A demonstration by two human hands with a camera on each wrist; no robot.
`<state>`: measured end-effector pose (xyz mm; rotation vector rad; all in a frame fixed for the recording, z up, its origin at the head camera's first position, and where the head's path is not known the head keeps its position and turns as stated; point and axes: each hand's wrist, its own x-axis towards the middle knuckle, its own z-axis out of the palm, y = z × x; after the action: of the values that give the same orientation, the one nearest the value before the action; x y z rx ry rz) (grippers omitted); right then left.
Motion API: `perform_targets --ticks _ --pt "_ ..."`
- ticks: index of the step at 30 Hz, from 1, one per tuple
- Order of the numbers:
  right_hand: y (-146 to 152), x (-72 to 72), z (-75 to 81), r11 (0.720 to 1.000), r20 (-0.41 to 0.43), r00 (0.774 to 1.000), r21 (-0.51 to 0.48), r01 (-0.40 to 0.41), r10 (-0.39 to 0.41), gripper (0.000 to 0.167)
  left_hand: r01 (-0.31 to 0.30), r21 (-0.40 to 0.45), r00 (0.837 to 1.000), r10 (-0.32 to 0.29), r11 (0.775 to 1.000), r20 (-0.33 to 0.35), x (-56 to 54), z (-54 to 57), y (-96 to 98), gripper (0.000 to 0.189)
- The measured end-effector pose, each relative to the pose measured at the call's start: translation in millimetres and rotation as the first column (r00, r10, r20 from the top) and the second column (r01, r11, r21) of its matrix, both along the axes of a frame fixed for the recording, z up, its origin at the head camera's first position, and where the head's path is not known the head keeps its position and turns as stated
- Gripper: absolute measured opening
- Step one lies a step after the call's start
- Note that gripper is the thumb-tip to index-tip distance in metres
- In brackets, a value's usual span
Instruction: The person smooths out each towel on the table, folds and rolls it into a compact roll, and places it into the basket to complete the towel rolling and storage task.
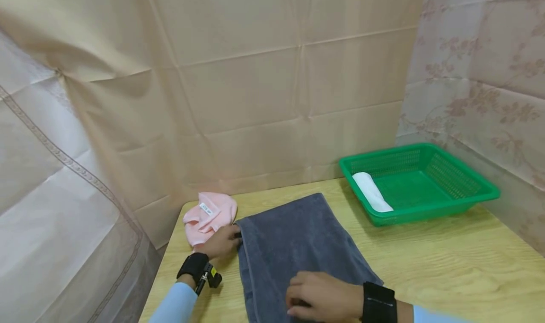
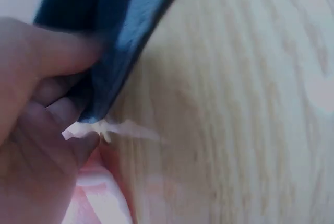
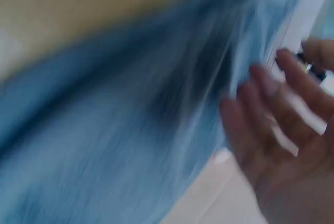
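Observation:
A dark grey towel [image 1: 294, 247] lies folded on the table, its near end running out of the head view at the bottom. My left hand [image 1: 221, 241] grips the towel's far left corner; in the left wrist view, the thumb and fingers of that hand [image 2: 47, 72] pinch the towel edge [image 2: 125, 41]. Over the towel's near right part is my right hand [image 1: 319, 294]. In the right wrist view the fingers of this hand [image 3: 282, 114] are spread and relaxed beside the blurred towel [image 3: 120, 130], with nothing between them. A crumpled pink cloth [image 1: 219, 209] with a white label lies just beyond my left hand.
A green plastic basket [image 1: 434, 209] stands at the back right of the wooden table [image 1: 426, 266]. Inside it, along the left wall, lies a rolled white cloth [image 1: 372, 192]. A beige curtain [image 1: 255, 100] hangs behind the table, and a floral one [image 1: 481, 86] on the right.

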<state>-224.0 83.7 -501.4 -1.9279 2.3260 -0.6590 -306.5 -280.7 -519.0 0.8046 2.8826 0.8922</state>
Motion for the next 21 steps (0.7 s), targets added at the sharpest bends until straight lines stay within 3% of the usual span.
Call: perform_targets --ticks 2,3,4,6,8,10,11,13,15,17,19,21 --pt "15.6 -16.9 2.3 0.980 -0.045 0.979 -0.046 0.196 -0.198 0.004 -0.118 0.087 0.992 0.113 0.989 0.062 0.2 4.8 2.0 0.015" --pt "23.3 -26.3 2.2 0.950 -0.083 0.947 -0.073 0.304 -0.310 0.003 -0.181 0.128 0.980 0.167 0.975 0.110 0.6 6.4 3.0 0.021" --pt "30.9 -36.0 1.6 0.905 -0.110 0.899 -0.098 0.415 -0.424 0.006 -0.241 0.161 0.963 0.216 0.957 0.158 1.0 7.4 4.5 0.030" --pt "45.9 -53.7 -3.7 0.783 -0.124 0.774 -0.131 0.608 -0.621 0.018 -0.310 0.195 0.938 0.267 0.931 0.220 1.8 8.0 7.3 0.042" --pt "58.8 -65.1 -7.7 0.659 -0.039 0.659 -0.102 0.745 -0.751 0.035 -0.305 0.164 0.940 0.269 0.938 0.208 1.5 6.3 10.0 0.048" --pt "70.0 -70.9 -10.5 0.582 0.121 0.580 -0.020 0.813 -0.806 0.052 -0.238 0.111 0.962 0.219 0.965 0.163 0.1 4.2 12.5 0.047" --pt "74.9 -71.8 -10.9 0.569 0.210 0.551 0.030 0.822 -0.807 0.060 -0.206 0.086 0.972 0.193 0.975 0.137 -0.2 3.5 13.3 0.045" --pt "83.2 -70.5 -10.0 0.569 0.407 0.482 0.120 0.814 -0.776 0.064 -0.168 0.045 0.983 0.164 0.985 0.087 -0.7 1.8 14.0 0.041" --pt "90.0 -67.1 -8.2 0.595 0.562 0.417 0.173 0.785 -0.714 0.048 -0.163 0.030 0.984 0.161 0.986 0.069 -1.1 0.7 13.8 0.035" --pt "95.7 -61.7 -6.8 0.628 0.645 0.383 0.197 0.753 -0.661 0.038 -0.172 0.022 0.983 0.170 0.985 0.071 -0.7 0.4 13.2 0.031" --pt "100.4 -54.7 -5.5 0.659 0.699 0.351 0.227 0.717 -0.622 0.041 -0.173 0.018 0.982 0.171 0.985 0.079 -0.5 0.4 12.6 0.029" --pt "106.3 -47.3 -4.4 0.703 0.739 0.342 0.242 0.668 -0.580 0.034 -0.172 0.013 0.982 0.170 0.985 0.084 -1.0 0.4 12.9 0.028"
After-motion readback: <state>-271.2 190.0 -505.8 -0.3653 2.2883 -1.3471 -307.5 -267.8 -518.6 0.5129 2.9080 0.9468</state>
